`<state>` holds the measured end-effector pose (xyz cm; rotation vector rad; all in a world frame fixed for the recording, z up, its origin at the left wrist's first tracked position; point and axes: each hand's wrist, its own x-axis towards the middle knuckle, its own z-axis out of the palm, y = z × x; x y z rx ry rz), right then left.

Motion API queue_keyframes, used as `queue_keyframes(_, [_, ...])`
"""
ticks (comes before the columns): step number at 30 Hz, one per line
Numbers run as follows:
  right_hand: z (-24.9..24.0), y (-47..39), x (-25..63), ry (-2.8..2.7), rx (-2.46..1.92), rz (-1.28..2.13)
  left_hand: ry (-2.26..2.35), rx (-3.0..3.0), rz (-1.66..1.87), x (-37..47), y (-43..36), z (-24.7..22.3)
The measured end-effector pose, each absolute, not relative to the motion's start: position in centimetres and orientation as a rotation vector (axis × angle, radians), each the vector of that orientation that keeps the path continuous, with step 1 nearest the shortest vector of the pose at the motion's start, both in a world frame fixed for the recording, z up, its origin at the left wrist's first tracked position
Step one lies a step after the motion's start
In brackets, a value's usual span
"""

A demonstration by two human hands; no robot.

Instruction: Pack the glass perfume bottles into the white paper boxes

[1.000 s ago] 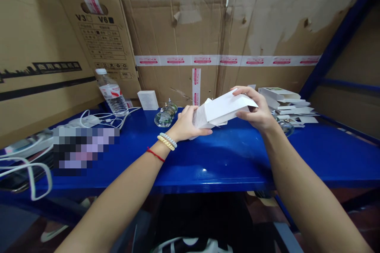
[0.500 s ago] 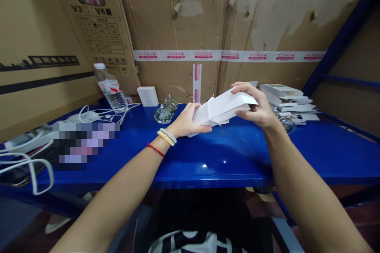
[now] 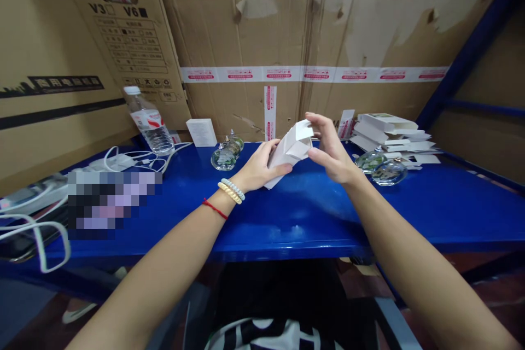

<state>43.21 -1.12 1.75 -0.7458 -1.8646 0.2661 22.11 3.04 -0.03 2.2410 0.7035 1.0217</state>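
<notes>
My left hand [image 3: 262,167] wraps round the lower part of a white carton box [image 3: 289,147], thumb on the near side. The box is tilted, with its far-right end open and its flaps standing out. My right hand [image 3: 330,147] is at that open end, the index finger by the upper flap and the thumb at the lower edge, with the flaps between them. The inside of the box is mostly hidden. To the right of my right hand, two round glass bottles [image 3: 389,173] with metal necks lie near a pile of flat white cartons [image 3: 396,136].
More round glass bottles [image 3: 223,158] stand left of my left hand, beside a closed white box [image 3: 201,133]. A water bottle [image 3: 151,126], white cables [image 3: 135,161] and a blurred-out object [image 3: 112,202] are at the left. Cardboard [image 3: 246,27] walls the blue table [image 3: 262,229] at the back.
The white box has turned so its open, flapped end shows. My right hand has moved left and shifted its fingers to the flaps, uncovering the bottles at the right.
</notes>
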Motion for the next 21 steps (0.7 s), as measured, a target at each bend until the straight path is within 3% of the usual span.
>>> queue_keyframes(9, [2.0,-1.7,42.6,-1.996,-0.773,0.102,0.622,2.083,0.938,22.5,2.8,-1.3])
queue_keyframes(16, [1.8,-1.4,42.0,-1.947,-0.723,0.345,0.454,2.238,1.0,22.4,2.6,-1.2])
queue_keyframes(21, [1.8,-1.5,41.7,-1.96,-0.716,0.341,0.446,2.32,1.104,21.8,2.3,-0.4])
